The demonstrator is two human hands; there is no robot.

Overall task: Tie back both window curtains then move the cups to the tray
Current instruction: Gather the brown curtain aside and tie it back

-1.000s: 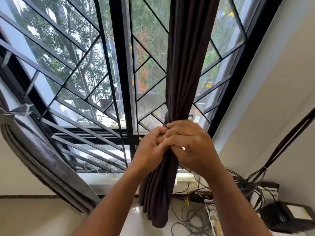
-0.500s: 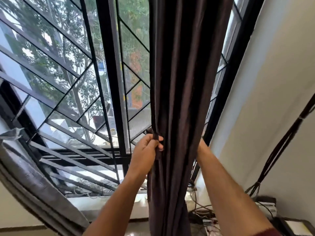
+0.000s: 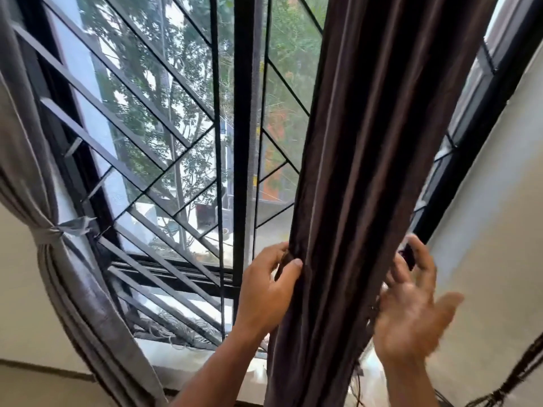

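A dark brown curtain (image 3: 361,171) hangs loose in long folds right of the window's centre. My left hand (image 3: 269,289) pinches its left edge between thumb and fingers at about sill height. To the curtain's right, my right hand (image 3: 411,312) is blurred, palm showing and fingers spread, holding nothing that I can see. A grey curtain (image 3: 38,201) at the far left is gathered and tied with a grey band (image 3: 48,235). No cups or tray are in view.
A black window frame (image 3: 244,142) with diagonal grille bars fills the middle, trees beyond. A pale wall (image 3: 493,230) rises at the right, with a bundle of dark cables (image 3: 511,380) at the lower right. The white sill (image 3: 182,356) runs below.
The brown curtain was bunched in both hands, then released into loose folds. My right hand came out from behind it and opened. The view swung left and the tied grey curtain came into view.
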